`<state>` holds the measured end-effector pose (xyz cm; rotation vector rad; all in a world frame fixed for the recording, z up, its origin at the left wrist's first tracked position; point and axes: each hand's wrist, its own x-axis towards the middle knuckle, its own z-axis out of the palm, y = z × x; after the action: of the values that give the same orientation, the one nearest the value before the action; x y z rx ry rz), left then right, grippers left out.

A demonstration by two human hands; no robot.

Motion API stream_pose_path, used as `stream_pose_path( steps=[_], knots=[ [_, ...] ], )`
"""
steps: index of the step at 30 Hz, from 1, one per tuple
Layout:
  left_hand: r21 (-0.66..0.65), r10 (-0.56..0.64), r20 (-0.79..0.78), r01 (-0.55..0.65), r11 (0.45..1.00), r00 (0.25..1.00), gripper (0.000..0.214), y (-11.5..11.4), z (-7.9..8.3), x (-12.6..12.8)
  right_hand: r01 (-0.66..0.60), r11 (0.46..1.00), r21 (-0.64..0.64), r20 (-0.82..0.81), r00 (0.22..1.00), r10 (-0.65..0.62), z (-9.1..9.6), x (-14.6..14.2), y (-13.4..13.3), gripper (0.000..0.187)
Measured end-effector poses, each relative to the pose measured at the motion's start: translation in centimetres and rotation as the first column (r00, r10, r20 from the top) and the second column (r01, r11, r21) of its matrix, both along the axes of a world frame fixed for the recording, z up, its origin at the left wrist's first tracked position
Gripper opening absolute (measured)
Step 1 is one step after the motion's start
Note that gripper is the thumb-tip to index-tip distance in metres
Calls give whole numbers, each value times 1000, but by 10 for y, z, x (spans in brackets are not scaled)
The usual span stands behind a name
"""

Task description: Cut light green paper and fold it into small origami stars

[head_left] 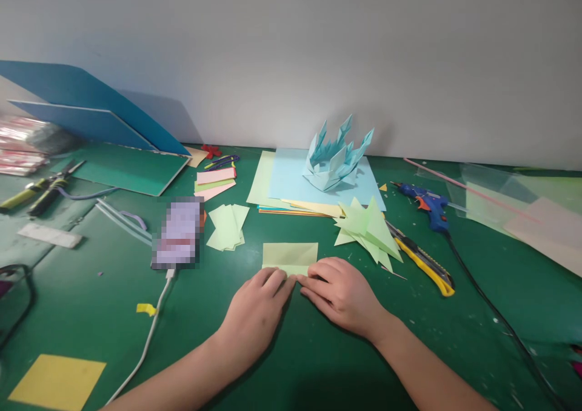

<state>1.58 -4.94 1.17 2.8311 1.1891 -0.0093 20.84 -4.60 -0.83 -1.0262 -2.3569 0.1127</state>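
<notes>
So, the pale green slip [290, 254] is lying well in from the back edge of the bench [318, 368]; the left hand [257, 307] and right hand [344, 294] are pinching its near edge. Neat folding is probably calling for even pressure.

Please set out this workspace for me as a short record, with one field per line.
Left hand: fingers on the near edge of a pale green paper
Right hand: fingers at the same edge, close to the left hand's
Beyond the paper: folded blue paper model standing on a light blue sheet
To its left: overlapping pale green slips, then a pixelated phone with a white cable
To its right: folded green pieces, yellow-and-black utility knife, blue glue gun
Surface: green tabletop
</notes>
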Motion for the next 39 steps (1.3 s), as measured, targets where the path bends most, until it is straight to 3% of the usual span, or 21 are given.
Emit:
stream_pose_path(
  steps=[4, 12, 19, 27, 39],
  knots=[
    [-25, -6, -56, 5, 1000, 998, 34, -1, 3, 2, 14, 999, -36, -20, 1000, -15, 3, -2, 1, 25],
    [13, 36, 59, -37, 999, 998, 36, -1, 5, -3, 88, 995, -49, -57, 994, -91, 7, 7, 4, 32],
    [114, 97, 26, -100, 988, 995, 31, 1, 12, -12, 85, 994, -65, -57, 994, -89, 7, 11, 4, 32],
    [95, 151, 89, -160, 983, 984, 31, 3, 15, -16, 97, 993, -74, -71, 992, -102, 6, 11, 4, 32],
    [166, 117, 163, -144, 976, 980, 27, 7, 10, -17, 82, 996, -25, -76, 994, -84, 2, 8, 6, 31]
  ],
)
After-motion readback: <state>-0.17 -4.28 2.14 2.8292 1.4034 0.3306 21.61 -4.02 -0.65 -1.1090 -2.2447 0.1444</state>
